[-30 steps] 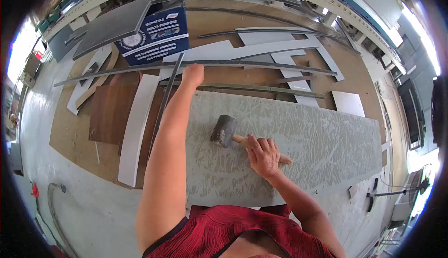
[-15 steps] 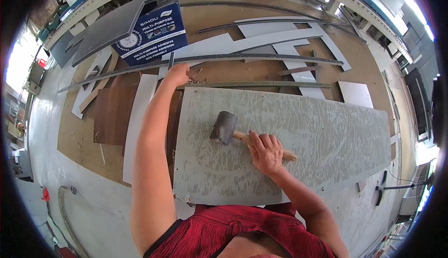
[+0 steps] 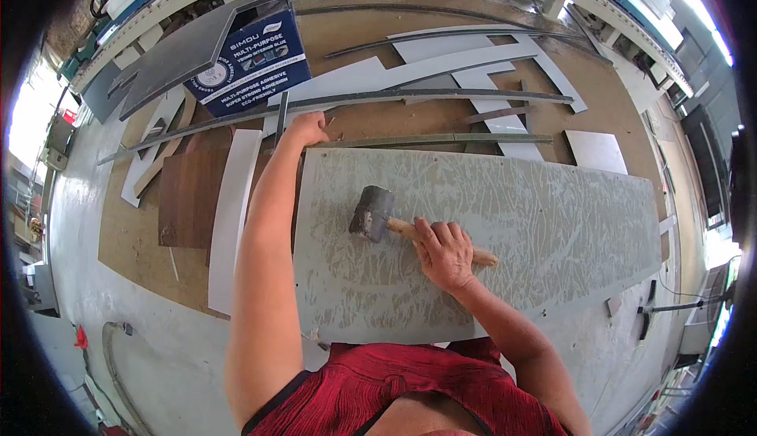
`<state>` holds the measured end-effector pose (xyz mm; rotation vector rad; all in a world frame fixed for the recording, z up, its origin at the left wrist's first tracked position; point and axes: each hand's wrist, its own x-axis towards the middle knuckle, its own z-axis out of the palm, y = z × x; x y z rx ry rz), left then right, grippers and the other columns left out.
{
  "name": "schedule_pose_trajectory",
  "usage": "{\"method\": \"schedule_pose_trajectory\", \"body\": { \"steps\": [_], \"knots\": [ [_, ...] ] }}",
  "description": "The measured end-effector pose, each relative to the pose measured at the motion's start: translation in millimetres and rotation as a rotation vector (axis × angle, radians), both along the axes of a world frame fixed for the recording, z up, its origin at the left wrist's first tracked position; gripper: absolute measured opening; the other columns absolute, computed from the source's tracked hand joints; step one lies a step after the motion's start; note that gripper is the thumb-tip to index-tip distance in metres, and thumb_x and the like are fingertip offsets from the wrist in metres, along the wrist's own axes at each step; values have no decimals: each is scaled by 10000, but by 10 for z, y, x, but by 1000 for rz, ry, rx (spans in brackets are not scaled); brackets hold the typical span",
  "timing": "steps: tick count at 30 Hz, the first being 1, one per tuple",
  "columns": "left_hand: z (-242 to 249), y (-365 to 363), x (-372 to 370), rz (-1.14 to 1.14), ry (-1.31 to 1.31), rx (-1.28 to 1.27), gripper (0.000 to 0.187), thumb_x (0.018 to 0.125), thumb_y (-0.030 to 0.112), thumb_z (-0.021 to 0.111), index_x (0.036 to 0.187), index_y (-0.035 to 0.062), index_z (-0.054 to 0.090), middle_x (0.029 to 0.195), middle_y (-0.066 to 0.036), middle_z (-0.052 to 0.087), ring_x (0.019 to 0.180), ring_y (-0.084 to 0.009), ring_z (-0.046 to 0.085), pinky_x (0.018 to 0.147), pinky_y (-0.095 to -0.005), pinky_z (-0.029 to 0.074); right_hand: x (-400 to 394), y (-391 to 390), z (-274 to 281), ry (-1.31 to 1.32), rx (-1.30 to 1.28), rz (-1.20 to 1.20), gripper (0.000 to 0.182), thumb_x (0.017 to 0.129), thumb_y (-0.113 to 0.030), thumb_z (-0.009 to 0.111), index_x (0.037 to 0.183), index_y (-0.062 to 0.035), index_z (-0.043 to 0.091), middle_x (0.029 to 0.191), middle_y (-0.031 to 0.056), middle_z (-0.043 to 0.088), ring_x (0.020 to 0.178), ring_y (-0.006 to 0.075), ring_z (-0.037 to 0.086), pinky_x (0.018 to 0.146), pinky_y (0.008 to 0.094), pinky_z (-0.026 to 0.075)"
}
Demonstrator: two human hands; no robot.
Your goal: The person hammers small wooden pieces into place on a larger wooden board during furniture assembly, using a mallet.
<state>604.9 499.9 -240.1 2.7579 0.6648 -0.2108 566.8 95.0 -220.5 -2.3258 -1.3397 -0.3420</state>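
My right hand (image 3: 447, 255) is wrapped around the wooden handle of a rubber mallet (image 3: 372, 214). Its dark, scuffed head rests on or just over a grey-green patterned panel (image 3: 552, 239) in front of me. Beyond the panel's far left corner, my left hand (image 3: 307, 129) reaches down with curled fingers. It is beside a few small brownish bits on the board, mostly covered by the hand now. Whatever the fingertips pinch, if anything, is hidden. A narrow dark strip (image 3: 281, 113) stands close to its left.
A blue adhesive box (image 3: 260, 65) sits at the back left, with a dark grey sheet (image 3: 177, 54) leaning over it. Long dark strips (image 3: 441, 95) and white offcuts (image 3: 595, 152) lie across the brown board (image 3: 130, 239). A brown panel (image 3: 189, 199) is at left.
My left hand has dipped slightly and moved over the small brownish bits, its fingers more curled. My right hand and the mallet have shifted very slightly left.
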Motion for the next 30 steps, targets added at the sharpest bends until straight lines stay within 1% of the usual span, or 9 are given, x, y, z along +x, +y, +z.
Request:
{"method": "schedule_pose_trajectory", "body": {
  "steps": [4, 7, 10, 13, 16, 19, 22, 25, 30],
  "knots": [
    [-37, -70, 166, 36, 95, 79, 326, 586, 259, 714, 837, 77, 612, 949, -150, 625, 880, -294, 599, 732, -382, 478, 1, 9, -14, -23, 7, 0, 417, 760, -192, 610, 1159, -138, 500, 779, 20, 481, 715, 207, 488, 599, 354, 400],
    [-108, -126, 284, 105, 155, 144, 412, 577, 262, 703, 926, 53, 641, 1021, -164, 616, 948, -295, 596, 799, -375, 487, 2, 10, -9, -31, 29, 3, 418, 761, -190, 607, 1162, -137, 500, 775, 21, 481, 707, 207, 487, 594, 353, 400],
    [-57, -205, 267, 210, 125, 120, 502, 581, 259, 700, 1008, 8, 620, 1062, -173, 606, 988, -301, 588, 857, -368, 476, 4, 7, 0, -20, 18, 7, 414, 767, -187, 600, 1165, -135, 498, 776, 23, 482, 713, 209, 489, 596, 353, 401],
    [32, -312, 191, 307, 18, 95, 463, 581, 231, 698, 977, 3, 624, 1060, -173, 608, 994, -313, 583, 863, -382, 470, 3, 1, -9, -27, 19, 10, 409, 772, -193, 596, 1165, -134, 498, 781, 25, 485, 723, 211, 494, 599, 354, 402],
    [-28, -206, 192, 361, -22, 122, 427, 582, 179, 694, 961, -3, 619, 975, -197, 628, 873, -286, 635, 753, -366, 521, 7, 1, -11, -28, 34, 14, 408, 774, -190, 594, 1167, -135, 497, 780, 27, 483, 729, 212, 495, 602, 354, 402],
    [-12, -25, 186, 457, 25, -114, 345, 608, 134, 695, 919, 2, 629, 862, -162, 660, 790, -231, 661, 686, -315, 541, -15, -5, -10, 13, 12, -15, 414, 765, -197, 607, 1163, -151, 501, 814, 22, 503, 749, 219, 496, 651, 361, 411],
    [-58, 59, 107, 483, -64, -306, 197, 643, 104, 660, 796, -9, 609, 685, -146, 641, 599, -193, 647, 530, -309, 540, -18, -12, 2, 25, -5, -19, 415, 766, -204, 610, 1163, -154, 501, 812, 18, 505, 749, 218, 499, 645, 358, 411],
    [-142, 80, -41, 629, -471, -749, 77, 687, 70, 609, 718, 22, 557, 636, -117, 610, 527, -165, 609, 432, -305, 509, -19, -10, -6, 19, -15, -28, 405, 770, -209, 606, 1158, -160, 501, 811, 15, 506, 750, 218, 500, 641, 359, 410],
    [-95, 191, -216, 648, -779, -1291, 68, 718, 44, 576, 710, 53, 509, 607, -88, 578, 497, -185, 576, 447, -308, 506, -27, -10, 7, 23, -10, -33, 369, 782, -220, 593, 1137, -164, 507, 805, 17, 501, 752, 219, 502, 640, 364, 410]
  ]
}}
